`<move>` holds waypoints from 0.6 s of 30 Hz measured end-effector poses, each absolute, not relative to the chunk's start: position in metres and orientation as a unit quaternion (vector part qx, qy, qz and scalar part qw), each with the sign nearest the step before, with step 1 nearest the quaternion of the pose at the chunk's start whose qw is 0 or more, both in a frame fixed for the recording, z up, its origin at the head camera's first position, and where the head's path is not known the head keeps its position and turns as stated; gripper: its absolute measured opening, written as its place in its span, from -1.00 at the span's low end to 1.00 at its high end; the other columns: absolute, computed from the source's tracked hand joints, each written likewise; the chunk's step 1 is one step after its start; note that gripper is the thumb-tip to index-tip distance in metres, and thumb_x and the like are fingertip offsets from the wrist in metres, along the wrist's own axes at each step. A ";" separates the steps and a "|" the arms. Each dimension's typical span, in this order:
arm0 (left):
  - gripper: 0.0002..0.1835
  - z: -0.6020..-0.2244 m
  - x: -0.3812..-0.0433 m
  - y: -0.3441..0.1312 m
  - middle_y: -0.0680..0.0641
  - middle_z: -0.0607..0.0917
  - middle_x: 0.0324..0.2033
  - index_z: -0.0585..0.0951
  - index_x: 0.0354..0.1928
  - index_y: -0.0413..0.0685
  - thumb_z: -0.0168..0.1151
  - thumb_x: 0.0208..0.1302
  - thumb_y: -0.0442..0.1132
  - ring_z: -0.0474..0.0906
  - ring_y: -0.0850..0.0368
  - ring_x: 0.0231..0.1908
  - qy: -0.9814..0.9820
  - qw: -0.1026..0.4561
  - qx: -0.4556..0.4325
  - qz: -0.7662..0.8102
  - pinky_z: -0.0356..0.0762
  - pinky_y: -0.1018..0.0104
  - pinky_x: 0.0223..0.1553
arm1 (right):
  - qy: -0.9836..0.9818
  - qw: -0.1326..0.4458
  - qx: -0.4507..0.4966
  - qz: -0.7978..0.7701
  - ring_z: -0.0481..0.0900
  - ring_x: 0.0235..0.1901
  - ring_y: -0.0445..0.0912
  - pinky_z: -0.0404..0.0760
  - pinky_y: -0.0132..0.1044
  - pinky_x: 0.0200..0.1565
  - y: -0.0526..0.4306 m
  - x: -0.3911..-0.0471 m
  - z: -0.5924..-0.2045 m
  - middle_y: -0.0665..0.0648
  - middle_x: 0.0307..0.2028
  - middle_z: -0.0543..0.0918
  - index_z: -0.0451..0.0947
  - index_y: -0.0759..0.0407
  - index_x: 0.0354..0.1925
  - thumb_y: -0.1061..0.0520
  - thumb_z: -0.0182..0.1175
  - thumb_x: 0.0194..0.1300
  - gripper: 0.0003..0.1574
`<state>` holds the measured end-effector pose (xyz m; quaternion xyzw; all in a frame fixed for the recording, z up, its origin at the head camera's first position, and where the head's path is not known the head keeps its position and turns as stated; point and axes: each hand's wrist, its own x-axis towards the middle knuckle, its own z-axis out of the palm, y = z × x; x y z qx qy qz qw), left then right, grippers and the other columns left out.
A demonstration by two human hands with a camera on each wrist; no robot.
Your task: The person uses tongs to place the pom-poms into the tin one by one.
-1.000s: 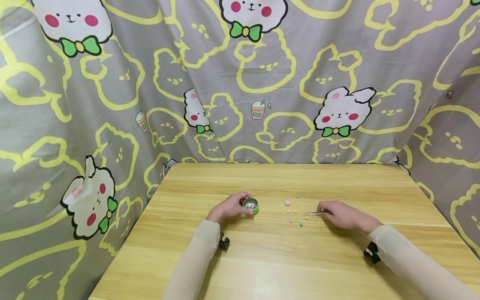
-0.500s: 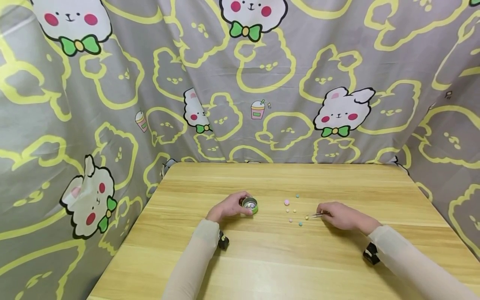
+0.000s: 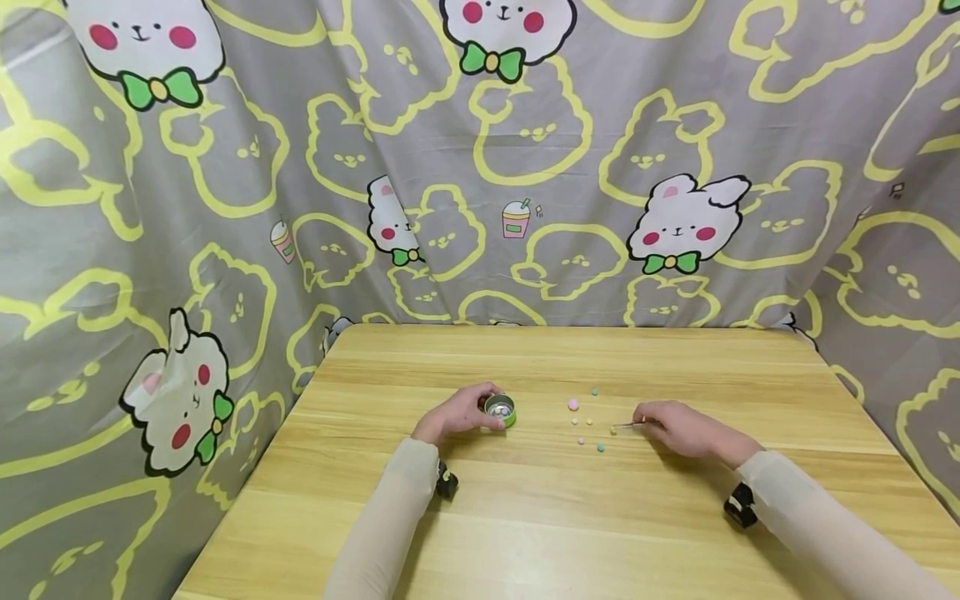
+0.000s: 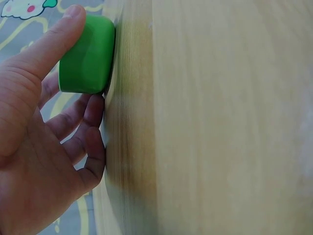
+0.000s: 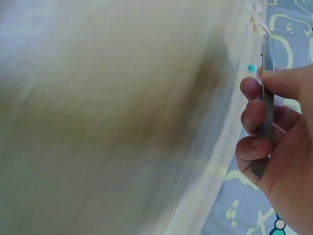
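tweezers [image 3: 628,427] sit pinched in our right hand [image 3: 678,430], thumb on top and fingers curled along the metal shaft, as the right wrist view shows [image 5: 265,110]. their tips point left toward the scatter of small beads [image 3: 587,423] on the wooden table [image 3: 570,517], and a tiny pale bead seems to be at the tips, though it is too small for us to be sure whether it is gripped or only touched.

our left hand [image 3: 453,414] grips the little green tin [image 3: 500,410]; in the left wrist view the thumb lies over its green side [image 4: 88,54] and the other fingers curl behind it, holding it down on the table. the tin stands left of the beads, open side up, with something pale glinting inside.

the beads lie between the two hands: a larger pink one [image 3: 573,405] at the far side, a teal one [image 3: 601,447] at the near side, a few yellowish and pale ones in between.

we judge the step in hand to be the picking of one bead with the tweezers. the next move would call for a steady squeeze so the round bead does not squirt out, then a short, level carry left to the tin's mouth and a release just above it. the left hand should hold the tin where it is. the grey bunny-print cloth [image 3: 225,208] hangs round the far and side edges.
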<state>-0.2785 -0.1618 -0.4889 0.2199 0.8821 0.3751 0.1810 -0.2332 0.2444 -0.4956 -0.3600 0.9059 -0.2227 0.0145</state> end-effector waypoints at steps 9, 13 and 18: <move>-0.47 -0.491 -0.279 -0.162 0.07 0.58 -0.17 0.50 0.08 0.01 0.46 0.04 -0.15 0.48 0.18 -0.14 0.878 0.174 0.222 0.387 0.40 0.22 -0.04 | 0.902 -0.012 -0.358 -0.240 0.47 -0.37 -0.22 0.49 -0.21 -0.33 0.235 -0.241 -0.484 -0.03 -0.37 0.59 0.53 0.10 -0.25 0.33 0.08 0.32 -0.84; -0.47 -0.491 -0.278 -0.162 0.07 0.58 -0.16 0.50 0.08 0.00 0.46 0.05 -0.14 0.48 0.17 -0.13 0.878 0.173 0.225 0.385 0.40 0.22 -0.04 | 0.902 -0.013 -0.359 -0.239 0.43 -0.39 -0.22 0.46 -0.22 -0.33 0.230 -0.248 -0.481 0.01 -0.36 0.59 0.54 0.13 -0.22 0.36 0.06 0.31 -0.82; -0.45 -0.490 -0.277 -0.162 0.07 0.58 -0.14 0.49 0.10 -0.01 0.46 0.05 -0.13 0.48 0.16 -0.11 0.878 0.174 0.227 0.384 0.40 0.21 -0.03 | 0.901 0.002 -0.356 -0.246 0.37 -0.46 -0.23 0.39 -0.28 -0.39 0.223 -0.255 -0.473 0.04 -0.39 0.57 0.54 0.17 -0.18 0.34 0.05 0.34 -0.83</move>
